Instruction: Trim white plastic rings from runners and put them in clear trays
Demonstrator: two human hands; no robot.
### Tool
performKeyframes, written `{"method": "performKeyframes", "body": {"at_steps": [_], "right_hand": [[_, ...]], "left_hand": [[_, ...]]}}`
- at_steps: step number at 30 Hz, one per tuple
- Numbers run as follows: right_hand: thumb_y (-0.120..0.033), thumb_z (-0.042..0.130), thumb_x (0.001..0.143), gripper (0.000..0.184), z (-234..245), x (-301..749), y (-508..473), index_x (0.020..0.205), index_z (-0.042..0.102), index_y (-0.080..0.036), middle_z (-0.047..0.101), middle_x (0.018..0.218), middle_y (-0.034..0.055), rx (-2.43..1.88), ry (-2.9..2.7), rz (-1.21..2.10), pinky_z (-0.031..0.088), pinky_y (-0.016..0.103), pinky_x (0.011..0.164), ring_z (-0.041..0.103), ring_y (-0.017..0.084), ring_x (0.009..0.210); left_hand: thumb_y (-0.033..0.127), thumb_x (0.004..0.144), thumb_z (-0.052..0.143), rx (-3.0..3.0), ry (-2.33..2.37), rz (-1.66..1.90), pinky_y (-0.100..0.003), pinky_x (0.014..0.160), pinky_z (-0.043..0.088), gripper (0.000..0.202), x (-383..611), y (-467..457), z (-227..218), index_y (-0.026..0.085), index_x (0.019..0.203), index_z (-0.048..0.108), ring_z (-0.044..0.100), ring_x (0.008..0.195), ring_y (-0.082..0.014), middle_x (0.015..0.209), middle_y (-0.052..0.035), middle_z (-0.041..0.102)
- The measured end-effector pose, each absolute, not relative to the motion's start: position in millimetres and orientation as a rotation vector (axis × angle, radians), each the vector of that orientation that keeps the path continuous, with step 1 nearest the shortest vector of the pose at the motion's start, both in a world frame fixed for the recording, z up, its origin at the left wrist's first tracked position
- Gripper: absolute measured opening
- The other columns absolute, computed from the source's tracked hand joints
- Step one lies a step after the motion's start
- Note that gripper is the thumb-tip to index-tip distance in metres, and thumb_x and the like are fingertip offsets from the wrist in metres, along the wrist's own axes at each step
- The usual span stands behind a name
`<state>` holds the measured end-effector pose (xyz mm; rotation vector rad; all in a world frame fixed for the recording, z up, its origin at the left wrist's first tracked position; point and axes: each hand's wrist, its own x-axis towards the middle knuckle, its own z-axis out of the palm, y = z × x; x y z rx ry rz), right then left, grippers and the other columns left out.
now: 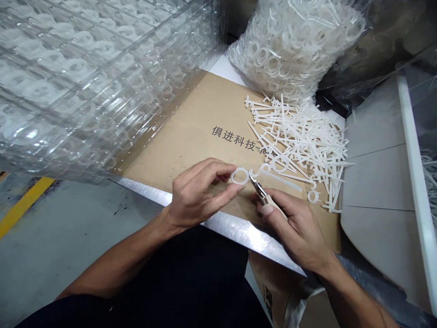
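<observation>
Between the thumb and fingers of my left hand (pixel 203 191) is a white plastic ring (pixel 240 169). My right hand (pixel 295 223) grips a pair of nippers (pixel 264 193) with pale handles. Their metal tips meet the right side of the ring; whether the blades are parted is too small to tell. Just right of the tips lies a curved piece of white sprue (pixel 280 178). A loose heap of white plastic sprues (pixel 303 136) spreads beyond my right hand, with a small ring-shaped piece (pixel 313 196) at its near edge.
Brown cardboard (pixel 191 118) with printed characters covers the worktop, which has a metal front edge (pixel 239 230). Stacked clear trays (pixel 85 73) of white parts stand at the left. A clear bag of white rings (pixel 287 50) sits behind the heap. A grey panel (pixel 378 182) rises at the right.
</observation>
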<state>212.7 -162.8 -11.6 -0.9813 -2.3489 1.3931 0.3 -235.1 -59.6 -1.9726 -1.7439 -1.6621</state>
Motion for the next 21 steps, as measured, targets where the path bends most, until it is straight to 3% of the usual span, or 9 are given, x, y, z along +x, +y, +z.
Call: {"method": "performKeyframes", "body": {"at_steps": [21], "right_hand": [[-0.031, 0.052, 0.105, 0.021, -10.7, 211.9, -163.6, 0.097, 0.066, -0.018, 0.066, 0.081, 0.0019, -0.997, -2.353, 1.397, 0.042, 0.03, 0.069, 0.061, 0.018, 0.074]], "left_hand": [[0.016, 0.086, 0.082, -1.981, -1.682, -1.667, -0.021, 0.066, 0.058, 0.018, 1.2, -232.9, -58.4, 0.013, 0.099, 0.07, 0.071, 0.073, -0.0117, 0.084, -0.0037, 0.076]]}}
